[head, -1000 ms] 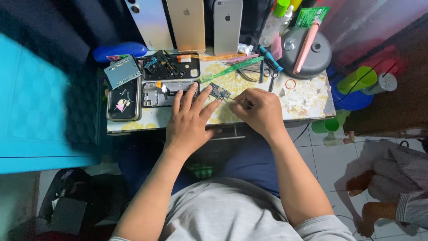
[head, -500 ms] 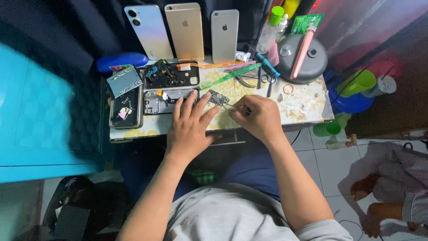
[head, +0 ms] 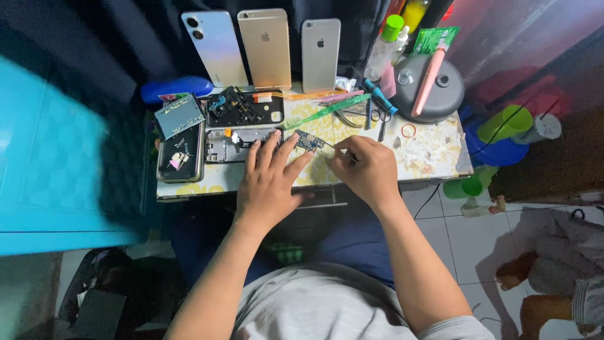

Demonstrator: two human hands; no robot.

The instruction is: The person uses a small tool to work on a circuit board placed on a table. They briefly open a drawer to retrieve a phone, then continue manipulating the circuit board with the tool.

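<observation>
The left hand (head: 269, 182) lies flat with fingers spread, as it did a moment ago, its fingertips pinning the small circuit board (head: 308, 141) on the patterned table (head: 434, 154). Just right of the board, the right hand (head: 368, 169) has drawn closer, fingers pinched on a thin tool whose tip now meets the board's edge. The work looks like fine probing.
</observation>
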